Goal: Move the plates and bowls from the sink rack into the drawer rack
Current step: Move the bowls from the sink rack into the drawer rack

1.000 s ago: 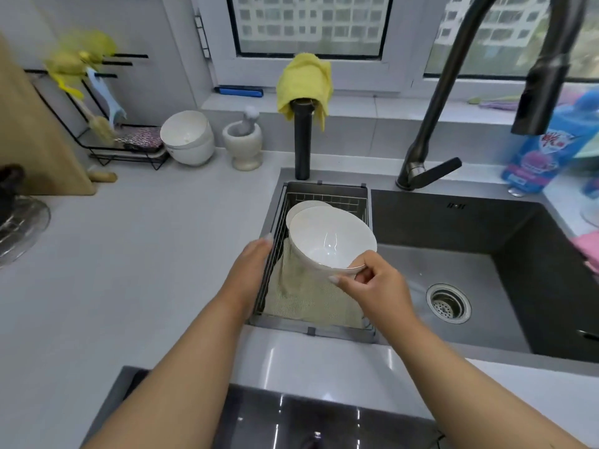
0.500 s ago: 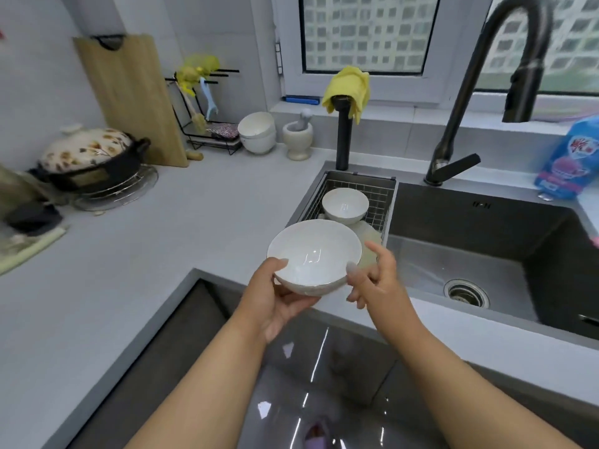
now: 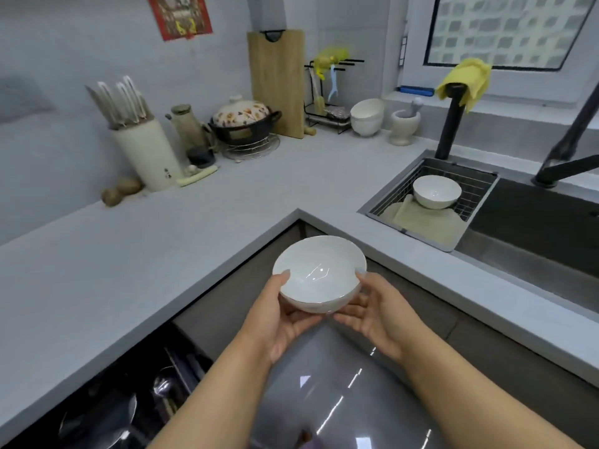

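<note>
Cradling a white bowl (image 3: 319,273) in front of the tabletop (image 3: 162,241) corner, the left hand (image 3: 278,322) grips its rim, thumb over the edge; the right hand (image 3: 379,315) supports it with straight fingers, while another bowl (image 3: 436,191) sits in the sink rack (image 3: 479,197).

Both hands have carried the bowl (image 3: 319,273) from the sink rack (image 3: 479,192) leftward.
</note>
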Demonstrator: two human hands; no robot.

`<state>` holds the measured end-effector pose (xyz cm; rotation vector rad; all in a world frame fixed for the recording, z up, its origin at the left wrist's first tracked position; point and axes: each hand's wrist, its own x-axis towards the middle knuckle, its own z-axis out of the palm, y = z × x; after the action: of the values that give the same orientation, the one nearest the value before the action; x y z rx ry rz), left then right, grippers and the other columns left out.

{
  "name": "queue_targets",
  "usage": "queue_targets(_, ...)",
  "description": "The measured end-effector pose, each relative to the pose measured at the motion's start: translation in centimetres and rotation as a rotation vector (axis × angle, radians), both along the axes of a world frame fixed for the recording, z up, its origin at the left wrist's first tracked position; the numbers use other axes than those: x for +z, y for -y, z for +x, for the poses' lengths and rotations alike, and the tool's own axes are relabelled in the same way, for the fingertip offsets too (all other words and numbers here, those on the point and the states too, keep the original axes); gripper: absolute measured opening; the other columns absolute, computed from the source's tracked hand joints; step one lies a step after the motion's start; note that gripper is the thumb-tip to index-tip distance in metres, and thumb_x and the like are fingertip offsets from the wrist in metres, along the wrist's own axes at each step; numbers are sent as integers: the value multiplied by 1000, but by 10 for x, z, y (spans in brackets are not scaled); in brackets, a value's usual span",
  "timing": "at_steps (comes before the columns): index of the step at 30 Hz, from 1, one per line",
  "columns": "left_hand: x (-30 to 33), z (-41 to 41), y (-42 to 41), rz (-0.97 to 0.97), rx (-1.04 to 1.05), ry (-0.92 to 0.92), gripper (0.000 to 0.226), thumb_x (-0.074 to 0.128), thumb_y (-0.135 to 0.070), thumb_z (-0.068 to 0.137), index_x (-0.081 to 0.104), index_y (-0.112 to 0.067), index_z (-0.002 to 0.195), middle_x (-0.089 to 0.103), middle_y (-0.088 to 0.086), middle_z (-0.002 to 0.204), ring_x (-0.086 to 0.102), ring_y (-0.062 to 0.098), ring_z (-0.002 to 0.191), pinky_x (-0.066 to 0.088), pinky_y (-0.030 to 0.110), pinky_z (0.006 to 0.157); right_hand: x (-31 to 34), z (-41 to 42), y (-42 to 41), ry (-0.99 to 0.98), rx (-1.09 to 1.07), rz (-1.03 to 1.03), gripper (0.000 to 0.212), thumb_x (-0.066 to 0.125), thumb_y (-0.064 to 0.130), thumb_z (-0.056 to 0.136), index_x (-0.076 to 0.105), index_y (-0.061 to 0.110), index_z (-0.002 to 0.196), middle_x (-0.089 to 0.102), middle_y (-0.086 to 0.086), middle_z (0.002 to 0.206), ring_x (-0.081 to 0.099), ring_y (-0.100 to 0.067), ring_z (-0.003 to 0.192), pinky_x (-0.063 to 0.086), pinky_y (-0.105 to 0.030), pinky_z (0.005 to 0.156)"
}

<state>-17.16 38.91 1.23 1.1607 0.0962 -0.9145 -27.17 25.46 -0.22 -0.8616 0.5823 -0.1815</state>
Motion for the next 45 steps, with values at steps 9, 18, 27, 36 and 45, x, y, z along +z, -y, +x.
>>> queue_targets(9, -17, -4, -116, 137, 193, 31, 26, 49, -35, 97, 59, -13, 107, 70, 19, 101, 70, 36, 92, 55, 46, 85, -13, 35, -93, -71, 162, -58, 32, 53, 26, 90, 57, 5, 115, 62, -13, 82, 64, -25, 73, 54, -42, 79)
queue_targets(18, -54, 1, -283, 358, 419, 85, 39, 39, -45, 98, 54, -20, 123, 62, 9, 117, 59, 21, 107, 44, 40, 98, -27, 76, -227, -175, 378, -210, 18, 52, 25, 92, 55, 12, 104, 64, -18, 93, 64, -31, 88, 53, -46, 87)
queue_targets(27, -131, -18, -467, 1049, 192, 369, 52, 34, -49, 98, 43, -22, 140, 45, -4, 144, 36, 20, 135, 28, 37, 112, -96, 114, -359, -379, 549, -432, 33, 63, 31, 83, 57, 10, 108, 61, -14, 109, 65, -29, 91, 59, -38, 67)
queue_targets(36, -178, -46, -521, 1439, -222, 544, 67, 24, -53, 97, 8, -19, 153, 8, 3, 161, 1, 18, 147, -3, 38, 120, -159, 128, -426, -633, 760, -983, 62, 70, 39, 73, 45, 13, 123, 57, -3, 99, 60, -24, 91, 54, -40, 83)
queue_targets(45, -181, -46, -524, 1416, -174, 608, 66, 29, -52, 95, 13, -21, 151, 15, 3, 159, 10, 19, 146, 8, 38, 120, -196, 141, -460, -745, 1045, -1149, 77, 70, 41, 70, 40, 9, 133, 58, -10, 118, 60, -27, 102, 52, -37, 84)
